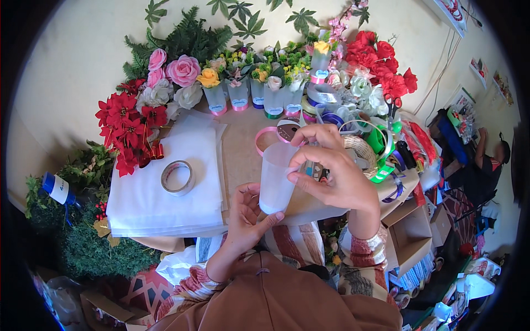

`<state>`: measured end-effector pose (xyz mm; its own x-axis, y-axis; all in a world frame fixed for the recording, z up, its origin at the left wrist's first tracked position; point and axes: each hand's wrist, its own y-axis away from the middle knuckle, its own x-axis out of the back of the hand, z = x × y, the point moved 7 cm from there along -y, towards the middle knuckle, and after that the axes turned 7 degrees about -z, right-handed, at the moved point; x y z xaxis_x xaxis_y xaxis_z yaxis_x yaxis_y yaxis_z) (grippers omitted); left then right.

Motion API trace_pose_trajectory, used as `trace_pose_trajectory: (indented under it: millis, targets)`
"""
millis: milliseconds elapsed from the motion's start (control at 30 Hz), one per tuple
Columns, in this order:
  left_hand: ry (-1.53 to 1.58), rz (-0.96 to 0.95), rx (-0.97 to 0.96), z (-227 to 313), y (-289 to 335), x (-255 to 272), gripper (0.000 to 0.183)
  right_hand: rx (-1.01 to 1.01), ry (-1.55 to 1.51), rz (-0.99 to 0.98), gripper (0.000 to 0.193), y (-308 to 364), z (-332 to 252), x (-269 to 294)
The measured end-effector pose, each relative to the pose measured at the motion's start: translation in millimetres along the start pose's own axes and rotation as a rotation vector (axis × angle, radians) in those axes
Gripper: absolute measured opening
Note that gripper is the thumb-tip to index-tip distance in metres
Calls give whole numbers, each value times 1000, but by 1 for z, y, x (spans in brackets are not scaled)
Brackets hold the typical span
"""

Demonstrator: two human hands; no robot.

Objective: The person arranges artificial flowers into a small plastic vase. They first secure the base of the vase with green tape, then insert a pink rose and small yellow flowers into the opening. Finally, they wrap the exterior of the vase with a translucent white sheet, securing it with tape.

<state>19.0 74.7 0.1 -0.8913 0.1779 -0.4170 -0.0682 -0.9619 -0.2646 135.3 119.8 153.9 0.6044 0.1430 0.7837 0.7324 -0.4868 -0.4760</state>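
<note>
Near the front edge of the table, a frosted translucent cup (277,175) is held tilted between my two hands. My left hand (248,212) is closed around its lower end, thumb at the base. At the upper right side of the cup, my right hand (331,165) pinches the wall near the rim between thumb and fingers. Just behind the cup are a loop of pink ribbon (258,144) and a dark ribbon spool (288,129). Whether the cup wall is one piece or a rolled sheet, I cannot tell.
Left of my hands, a tape roll (178,177) lies on a stack of translucent sheets (138,204). Several frosted cups with flowers (239,95) line the back, beside red flowers (118,124). A wicker basket (359,149) stands right. Far right, another person (488,165) sits.
</note>
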Motion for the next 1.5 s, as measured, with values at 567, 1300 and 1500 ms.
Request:
trace_pose_trajectory:
  millis: [567,1300,1500]
  targets:
    - [11,-25,-7,4,1,-2,63,-12,-12,-23,16,-4,5,1]
    - [-1147,-64,-375,101,-13,-30,69,15,196,-154,14,2,-10,-19]
    - [-1144,-126,-157,86,-29,-27,40,-42,222,-35,22,13,-12,-14]
